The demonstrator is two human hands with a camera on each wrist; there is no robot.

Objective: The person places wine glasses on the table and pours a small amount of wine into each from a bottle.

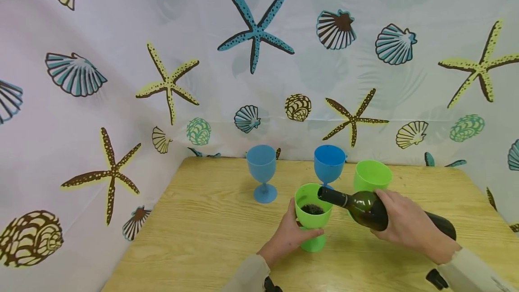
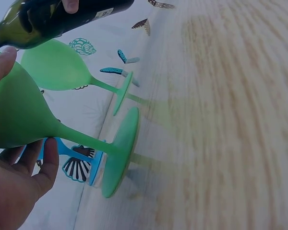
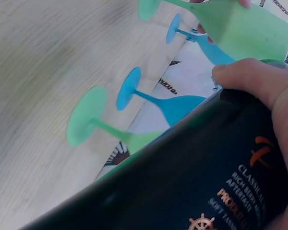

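Note:
My left hand [image 1: 287, 234] grips the bowl of a green plastic goblet [image 1: 311, 221], with the thumb across its lower front. Dark, bubbly liquid [image 1: 312, 209] lies inside. In the left wrist view the goblet's foot [image 2: 121, 155] is at the tabletop; whether it touches, I cannot tell. My right hand [image 1: 407, 222] grips a dark green wine bottle [image 1: 365, 211] round its body. The bottle leans left, its mouth over the goblet's right rim. No stream of liquid is visible. White and orange lettering shows on the dark label [image 3: 240, 187].
A second green goblet [image 1: 371, 175] stands behind the bottle, partly hidden by it. Two blue goblets, a left one [image 1: 261, 166] and a right one [image 1: 329, 166], stand farther back on the wooden table [image 1: 194, 220]. A curtain [image 1: 194, 21] with shells and starfish hangs behind.

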